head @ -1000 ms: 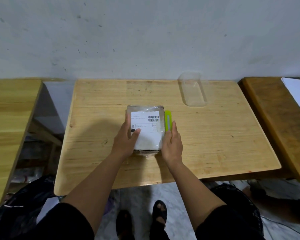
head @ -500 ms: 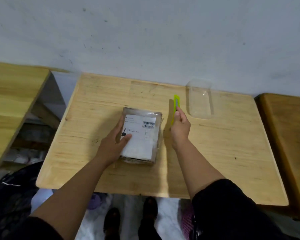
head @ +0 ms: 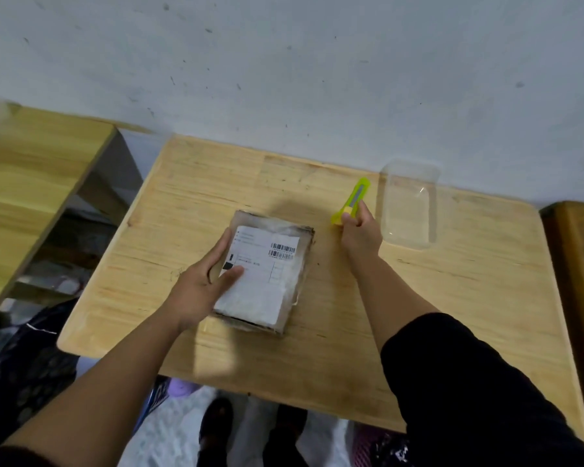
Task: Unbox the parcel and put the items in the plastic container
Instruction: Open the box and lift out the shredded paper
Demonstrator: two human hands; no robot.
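A taped cardboard parcel (head: 277,274) with a white shipping label lies flat in the middle of the wooden table (head: 452,298). My left hand (head: 203,284) rests on its left edge, fingers along the side and thumb on the label. My right hand (head: 359,235) grips a yellow-green utility knife (head: 353,200), lifted above the table to the right of the parcel, its tip pointing away toward the wall. A clear plastic container (head: 407,203) stands empty at the back right of the table, just right of the knife.
A second wooden table (head: 31,183) stands to the left across a gap, and a darker wooden surface (head: 580,251) adjoins on the right. The grey wall runs close behind the table. Dark bags and my feet are on the floor below the front edge.
My right hand has picked the knife up from beside the parcel and carried it up and to the right. My left hand stays on the parcel. The camera has shifted.
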